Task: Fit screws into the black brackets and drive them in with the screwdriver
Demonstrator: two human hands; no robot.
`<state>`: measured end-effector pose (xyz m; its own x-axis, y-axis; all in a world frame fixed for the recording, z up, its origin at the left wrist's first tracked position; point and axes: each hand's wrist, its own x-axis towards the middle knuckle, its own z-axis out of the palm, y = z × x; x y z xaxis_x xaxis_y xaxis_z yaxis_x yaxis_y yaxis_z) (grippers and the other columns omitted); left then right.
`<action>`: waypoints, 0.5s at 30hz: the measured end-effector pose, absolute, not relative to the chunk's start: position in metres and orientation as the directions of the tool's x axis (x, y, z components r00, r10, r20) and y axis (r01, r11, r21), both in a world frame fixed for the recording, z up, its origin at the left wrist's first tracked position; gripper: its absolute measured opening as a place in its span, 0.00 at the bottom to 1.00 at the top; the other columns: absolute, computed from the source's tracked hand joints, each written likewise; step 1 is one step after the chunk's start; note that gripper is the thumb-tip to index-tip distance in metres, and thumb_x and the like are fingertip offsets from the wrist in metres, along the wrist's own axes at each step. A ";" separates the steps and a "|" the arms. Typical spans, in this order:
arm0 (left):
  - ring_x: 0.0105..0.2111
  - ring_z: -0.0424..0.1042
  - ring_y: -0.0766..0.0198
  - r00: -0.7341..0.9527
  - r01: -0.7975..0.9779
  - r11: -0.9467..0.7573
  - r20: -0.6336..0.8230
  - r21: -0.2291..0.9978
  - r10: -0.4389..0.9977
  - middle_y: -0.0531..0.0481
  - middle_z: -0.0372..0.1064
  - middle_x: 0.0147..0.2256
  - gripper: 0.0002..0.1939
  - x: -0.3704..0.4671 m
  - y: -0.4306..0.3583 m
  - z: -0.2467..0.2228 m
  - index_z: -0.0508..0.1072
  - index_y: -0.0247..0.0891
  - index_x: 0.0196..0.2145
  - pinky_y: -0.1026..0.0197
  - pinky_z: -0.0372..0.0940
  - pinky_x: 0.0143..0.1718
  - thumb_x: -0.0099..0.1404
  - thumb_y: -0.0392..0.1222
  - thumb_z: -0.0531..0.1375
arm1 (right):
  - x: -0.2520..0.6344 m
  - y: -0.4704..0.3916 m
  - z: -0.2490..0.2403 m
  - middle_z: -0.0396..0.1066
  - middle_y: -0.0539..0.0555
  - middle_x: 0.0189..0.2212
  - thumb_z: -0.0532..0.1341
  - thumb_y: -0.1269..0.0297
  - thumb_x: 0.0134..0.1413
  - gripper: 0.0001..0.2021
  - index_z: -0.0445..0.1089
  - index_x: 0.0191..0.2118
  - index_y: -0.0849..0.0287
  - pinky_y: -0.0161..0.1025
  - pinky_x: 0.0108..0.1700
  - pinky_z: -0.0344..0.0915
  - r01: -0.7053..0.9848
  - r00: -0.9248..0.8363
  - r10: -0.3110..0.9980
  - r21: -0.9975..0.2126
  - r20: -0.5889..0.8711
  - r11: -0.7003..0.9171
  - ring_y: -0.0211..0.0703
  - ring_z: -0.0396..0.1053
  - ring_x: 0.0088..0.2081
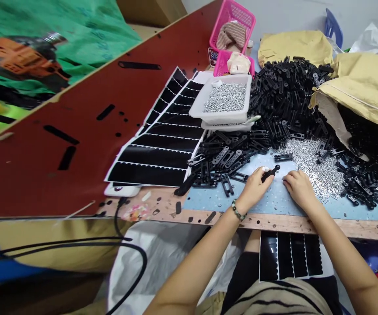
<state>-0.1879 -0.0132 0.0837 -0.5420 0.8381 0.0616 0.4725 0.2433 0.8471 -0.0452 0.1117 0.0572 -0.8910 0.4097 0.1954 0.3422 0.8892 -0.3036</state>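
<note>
My left hand (254, 188), with a beaded bracelet at the wrist, is closed around a small black plastic link (276, 169) whose rounded end sticks out towards the right. Something white covers one of its fingertips. A short gap away, my right hand (299, 189) has its fingers pinched together just above the blue mat (274, 203); what they hold, if anything, is too small to name. Loose silver screws and nuts (327, 173) spread beside my right hand. Another black link (283, 157) lies flat on the mat beyond both hands.
A large heap of black links (284, 92) fills the back. A white tub (220, 114) of screws stands left of it, near sheets of black stickers (162, 148). Yellow sacks (366, 83) sit at right. A red board (87, 127) walls the left side. Another sticker sheet (290, 256) rests on my lap.
</note>
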 end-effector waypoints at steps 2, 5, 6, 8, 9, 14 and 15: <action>0.40 0.68 0.60 -0.510 0.489 0.222 0.071 0.843 0.858 0.49 0.69 0.37 0.06 -0.190 -0.013 0.085 0.70 0.38 0.38 0.58 0.63 0.44 0.65 0.41 0.55 | -0.039 0.116 0.057 0.70 0.57 0.36 0.55 0.66 0.62 0.08 0.72 0.35 0.56 0.45 0.42 0.61 0.383 -0.876 0.441 -0.277 0.193 0.881 0.50 0.63 0.39; 0.41 0.68 0.59 -0.363 0.611 0.138 0.120 0.780 0.924 0.48 0.68 0.38 0.07 -0.191 -0.007 0.084 0.71 0.38 0.40 0.57 0.62 0.45 0.67 0.40 0.55 | -0.025 0.123 0.060 0.69 0.57 0.35 0.55 0.64 0.61 0.07 0.70 0.35 0.57 0.46 0.42 0.61 0.446 -0.836 0.511 -0.297 0.200 0.845 0.50 0.63 0.39; 0.41 0.67 0.59 -0.294 0.667 0.105 0.131 0.738 0.947 0.48 0.67 0.38 0.07 -0.191 -0.003 0.082 0.71 0.38 0.39 0.57 0.62 0.46 0.67 0.40 0.54 | -0.020 0.124 0.060 0.69 0.57 0.35 0.56 0.63 0.61 0.07 0.70 0.37 0.58 0.46 0.42 0.62 0.450 -0.821 0.530 -0.329 0.214 0.830 0.51 0.63 0.39; 0.41 0.66 0.59 -0.181 0.749 0.054 0.126 0.660 0.975 0.47 0.67 0.37 0.09 -0.189 0.006 0.078 0.73 0.38 0.37 0.56 0.61 0.45 0.69 0.39 0.53 | -0.015 0.125 0.062 0.69 0.58 0.38 0.56 0.62 0.61 0.09 0.69 0.42 0.58 0.47 0.44 0.62 0.403 -0.807 0.530 -0.415 0.258 0.816 0.51 0.64 0.42; 0.40 0.65 0.58 -0.143 0.769 0.035 0.118 0.638 0.983 0.47 0.66 0.36 0.10 -0.189 0.011 0.076 0.73 0.38 0.35 0.56 0.61 0.44 0.69 0.39 0.52 | -0.013 0.125 0.062 0.69 0.58 0.39 0.56 0.61 0.61 0.10 0.68 0.44 0.58 0.47 0.45 0.63 0.358 -0.814 0.510 -0.451 0.278 0.818 0.51 0.64 0.43; 0.39 0.63 0.59 -0.038 0.786 -0.026 0.091 0.617 0.995 0.48 0.65 0.36 0.07 -0.199 0.024 0.073 0.73 0.38 0.34 0.57 0.59 0.44 0.67 0.40 0.56 | -0.019 0.117 0.054 0.71 0.57 0.39 0.53 0.64 0.63 0.10 0.71 0.43 0.56 0.46 0.45 0.63 0.271 -0.856 0.424 -0.443 0.295 0.855 0.49 0.66 0.42; 0.39 0.63 0.59 -0.019 0.787 -0.038 0.086 0.616 0.996 0.48 0.65 0.36 0.05 -0.203 0.025 0.073 0.73 0.38 0.34 0.57 0.59 0.44 0.66 0.39 0.58 | -0.020 0.114 0.053 0.71 0.57 0.39 0.54 0.64 0.63 0.10 0.72 0.43 0.56 0.45 0.44 0.63 0.278 -0.855 0.426 -0.433 0.295 0.858 0.49 0.66 0.42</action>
